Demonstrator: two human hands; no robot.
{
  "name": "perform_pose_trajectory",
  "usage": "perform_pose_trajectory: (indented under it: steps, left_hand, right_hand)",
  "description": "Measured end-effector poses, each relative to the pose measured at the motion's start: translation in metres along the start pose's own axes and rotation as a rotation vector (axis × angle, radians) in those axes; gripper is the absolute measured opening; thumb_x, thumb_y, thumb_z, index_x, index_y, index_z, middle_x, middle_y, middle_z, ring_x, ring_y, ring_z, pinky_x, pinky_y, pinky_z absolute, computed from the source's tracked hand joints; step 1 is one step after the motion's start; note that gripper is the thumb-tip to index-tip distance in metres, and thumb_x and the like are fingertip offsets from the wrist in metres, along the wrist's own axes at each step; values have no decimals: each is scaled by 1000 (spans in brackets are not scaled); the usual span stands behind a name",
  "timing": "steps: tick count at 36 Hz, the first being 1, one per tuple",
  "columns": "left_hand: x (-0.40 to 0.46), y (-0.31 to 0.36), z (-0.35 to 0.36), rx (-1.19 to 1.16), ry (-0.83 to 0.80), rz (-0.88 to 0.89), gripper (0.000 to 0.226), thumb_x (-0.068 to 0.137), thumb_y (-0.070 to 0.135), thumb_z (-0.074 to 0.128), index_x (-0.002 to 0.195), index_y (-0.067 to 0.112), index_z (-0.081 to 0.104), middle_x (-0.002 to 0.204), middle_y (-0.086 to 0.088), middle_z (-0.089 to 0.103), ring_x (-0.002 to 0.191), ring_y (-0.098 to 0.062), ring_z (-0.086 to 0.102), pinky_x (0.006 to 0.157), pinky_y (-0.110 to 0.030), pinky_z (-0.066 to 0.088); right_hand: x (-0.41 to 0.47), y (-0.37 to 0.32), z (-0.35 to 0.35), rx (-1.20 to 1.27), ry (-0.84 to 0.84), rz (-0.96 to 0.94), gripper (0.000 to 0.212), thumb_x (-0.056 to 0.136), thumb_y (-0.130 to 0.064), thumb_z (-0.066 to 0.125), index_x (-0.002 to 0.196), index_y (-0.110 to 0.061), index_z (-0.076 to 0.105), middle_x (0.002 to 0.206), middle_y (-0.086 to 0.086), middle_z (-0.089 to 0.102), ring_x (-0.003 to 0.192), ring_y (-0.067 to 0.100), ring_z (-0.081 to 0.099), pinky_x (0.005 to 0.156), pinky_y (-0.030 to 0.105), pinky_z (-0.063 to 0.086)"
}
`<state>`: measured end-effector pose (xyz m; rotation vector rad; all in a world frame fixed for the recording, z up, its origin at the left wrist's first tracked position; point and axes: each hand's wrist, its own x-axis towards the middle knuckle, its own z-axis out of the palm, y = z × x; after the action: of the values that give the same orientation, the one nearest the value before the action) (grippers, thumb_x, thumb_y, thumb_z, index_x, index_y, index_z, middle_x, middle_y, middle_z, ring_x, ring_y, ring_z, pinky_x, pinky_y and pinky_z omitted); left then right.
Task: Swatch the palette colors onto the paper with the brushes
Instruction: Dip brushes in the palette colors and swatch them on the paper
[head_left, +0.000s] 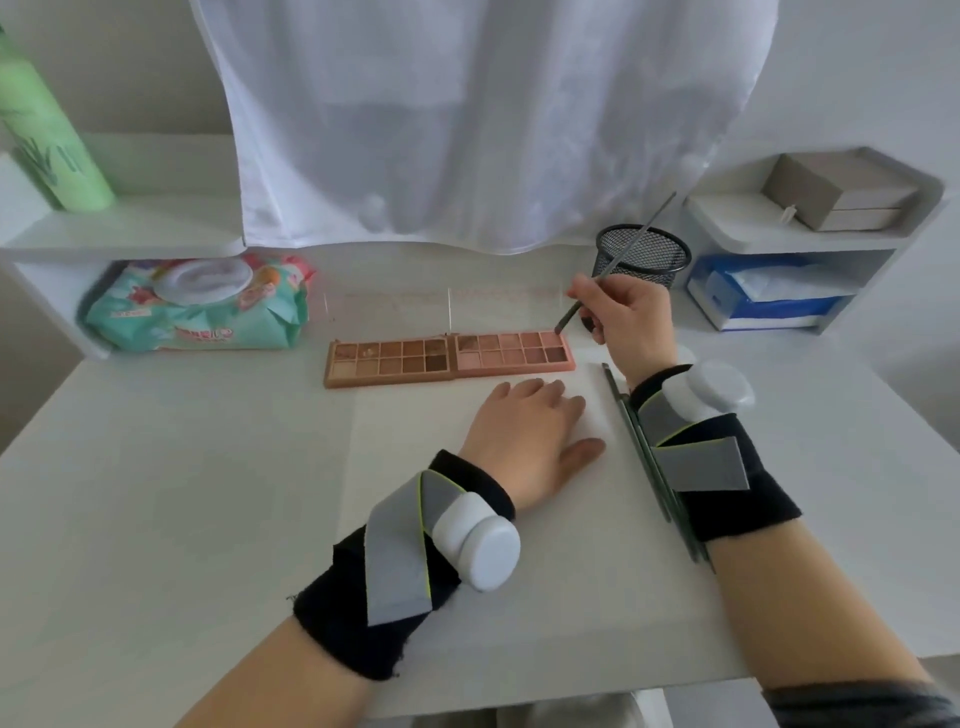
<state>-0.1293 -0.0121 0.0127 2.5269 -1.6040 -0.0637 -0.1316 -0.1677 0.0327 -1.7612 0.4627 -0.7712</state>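
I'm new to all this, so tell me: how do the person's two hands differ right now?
The right hand is raised and pinches a brush, tip at the palette; the left hand holds nothing. The left hand lies flat, fingers straight, on the paper; the right hand's fingers are curled. Both wear black wrist wraps.

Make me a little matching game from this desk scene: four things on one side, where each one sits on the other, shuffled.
Things:
1. brush
2. left hand
3. green bottle
4. mesh cup

Places:
A. on the left shelf
B. flat on the paper
C. pinched in the right hand, tip at the palette
D. behind the right hand, on the desk

Pairs: 1-C, 2-B, 3-A, 4-D
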Motion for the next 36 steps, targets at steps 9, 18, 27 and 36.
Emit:
perform_pose_trajectory:
  steps: [9, 18, 27, 36]
  left_hand:
    - [-1, 0, 7, -30, 31, 3, 92, 70, 63, -2, 136, 16, 40, 147, -9, 34, 135, -27, 28, 107, -38, 25]
    - [-2, 0, 9, -34, -5, -55, 77, 79, 63, 12, 141, 23, 33, 152, -11, 25, 140, -29, 17, 111, -41, 17]
    - [-2, 0, 9, -41, 5, -60, 84, 74, 67, 4, 140, 26, 34, 149, -12, 28, 140, -29, 19, 111, -40, 19]
    - [-1, -2, 9, -44, -4, -57, 70, 84, 65, 17, 141, 26, 34, 149, -11, 28, 140, -29, 19, 111, -38, 19]
  right_hand:
    - [-6, 8, 5, -318, 62, -171, 22, 85, -24, 65, 84, -3, 61, 69, 12, 66, 67, 28, 63, 71, 41, 51]
    - [-12, 9, 6, -364, 15, -236, 21, 91, -24, 58, 87, -4, 58, 63, 4, 61, 65, 24, 61, 68, 32, 46]
    - [-13, 10, 9, -343, -36, -212, 18, 91, -21, 58, 87, -4, 58, 59, -4, 58, 65, 23, 61, 68, 30, 46]
    - [-11, 13, 6, -420, -4, -201, 17, 93, -21, 52, 89, -5, 55, 59, -10, 50, 63, 18, 49, 69, 36, 42]
